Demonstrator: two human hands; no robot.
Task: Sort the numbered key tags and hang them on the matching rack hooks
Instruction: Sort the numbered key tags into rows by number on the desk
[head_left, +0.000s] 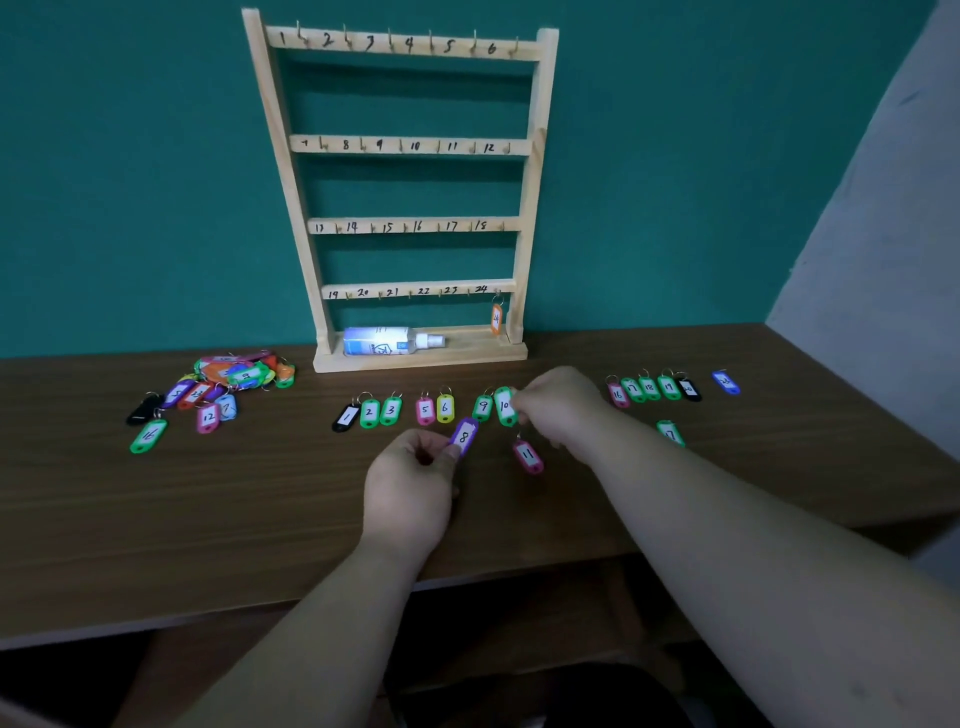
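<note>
Both forearms reached over the tabletop (156, 519); left hand (410, 483) pinched purple tag 8 (464, 436) in closed fingers, just below the sorted row; right hand (558, 402) had fingers closed on green tag 10 (504, 406) beside tag 9 (483, 407); rack (291, 208) stood behind, orange tag 24 (496, 318) hanging.

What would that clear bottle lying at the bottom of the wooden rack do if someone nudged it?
The bottle lies on its side on the rack's base, so it would probably roll a little rather than tip. The rack's uprights at each end would likely stop it. It looks like thin clear plastic, so it is probably light and unlikely to break.
</note>
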